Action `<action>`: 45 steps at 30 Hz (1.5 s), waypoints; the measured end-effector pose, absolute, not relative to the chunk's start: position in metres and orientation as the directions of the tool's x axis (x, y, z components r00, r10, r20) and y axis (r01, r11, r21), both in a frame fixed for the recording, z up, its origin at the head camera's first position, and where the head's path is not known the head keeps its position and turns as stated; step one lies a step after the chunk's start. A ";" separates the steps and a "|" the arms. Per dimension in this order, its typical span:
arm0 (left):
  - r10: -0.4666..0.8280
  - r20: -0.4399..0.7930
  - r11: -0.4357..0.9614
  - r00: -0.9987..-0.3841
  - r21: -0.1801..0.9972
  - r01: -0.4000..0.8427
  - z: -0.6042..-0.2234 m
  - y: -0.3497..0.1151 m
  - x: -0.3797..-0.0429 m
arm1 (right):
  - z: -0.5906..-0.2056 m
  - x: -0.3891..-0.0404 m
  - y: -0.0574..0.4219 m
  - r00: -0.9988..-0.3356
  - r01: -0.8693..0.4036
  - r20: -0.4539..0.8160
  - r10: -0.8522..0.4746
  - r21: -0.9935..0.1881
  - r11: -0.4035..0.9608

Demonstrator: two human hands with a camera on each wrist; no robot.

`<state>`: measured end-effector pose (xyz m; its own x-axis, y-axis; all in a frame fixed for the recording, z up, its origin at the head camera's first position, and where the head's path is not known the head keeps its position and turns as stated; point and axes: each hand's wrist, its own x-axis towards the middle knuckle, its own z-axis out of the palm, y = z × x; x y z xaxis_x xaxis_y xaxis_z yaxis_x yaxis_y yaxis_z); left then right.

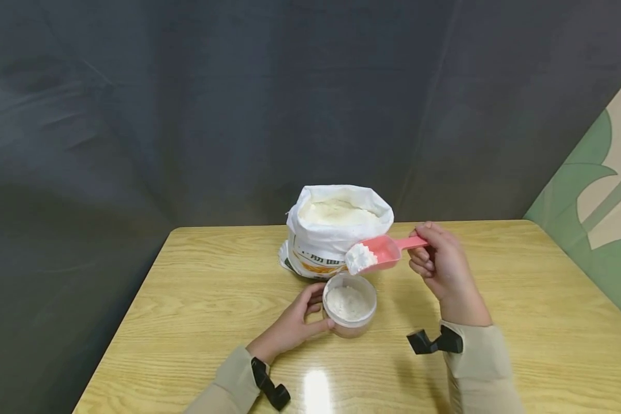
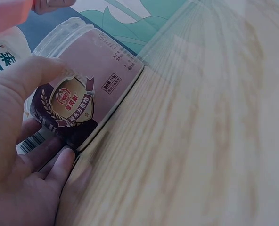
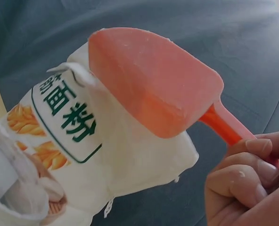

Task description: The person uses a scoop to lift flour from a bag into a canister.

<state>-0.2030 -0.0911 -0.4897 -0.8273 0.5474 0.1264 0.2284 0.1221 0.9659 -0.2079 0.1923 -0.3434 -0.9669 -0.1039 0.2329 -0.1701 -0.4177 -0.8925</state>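
Observation:
My right hand (image 1: 443, 267) grips the handle of a pink scoop (image 1: 388, 253) with a heap of white flour (image 1: 360, 258) at its front end. In the head view the scoop hangs above and just behind a clear round jar (image 1: 349, 305), which holds some flour. My left hand (image 1: 297, 322) curls round the jar's left side, thumb in front; the jar stands on the table, its pink and dark label (image 2: 76, 94) showing in the left wrist view. Behind the jar stands an opened white flour bag (image 1: 315, 247), its rim folded outward. From the right wrist camera, the scoop's underside (image 3: 149, 80) shows.
Everything stands on a light wooden table (image 1: 217, 299). A dark cloth (image 1: 227, 115) hangs behind the table's far edge, and a green and beige patterned panel (image 1: 610, 230) stands along the right side. Each sleeve carries a black wrist mount (image 1: 434, 340).

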 end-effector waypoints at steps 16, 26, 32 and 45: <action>0.550 0.128 0.131 -0.825 0.963 0.236 -0.489 -0.092 -0.203 | -0.353 -0.216 0.198 -0.965 -0.124 0.196 -0.176 -0.926 -0.356; 0.540 0.116 0.126 -0.834 0.968 0.216 -0.486 -0.092 -0.202 | -0.358 -0.219 0.198 -0.969 -0.122 0.170 -0.177 -0.959 -0.254; 0.542 0.112 0.126 -0.833 0.969 0.212 -0.486 -0.092 -0.202 | -0.358 -0.220 0.196 -0.976 -0.103 0.130 -0.177 -0.983 -0.152; 0.545 0.126 0.117 -0.829 0.967 0.225 -0.486 -0.092 -0.202 | -0.359 -0.221 0.190 -0.979 -0.115 0.114 -0.169 -0.993 -0.004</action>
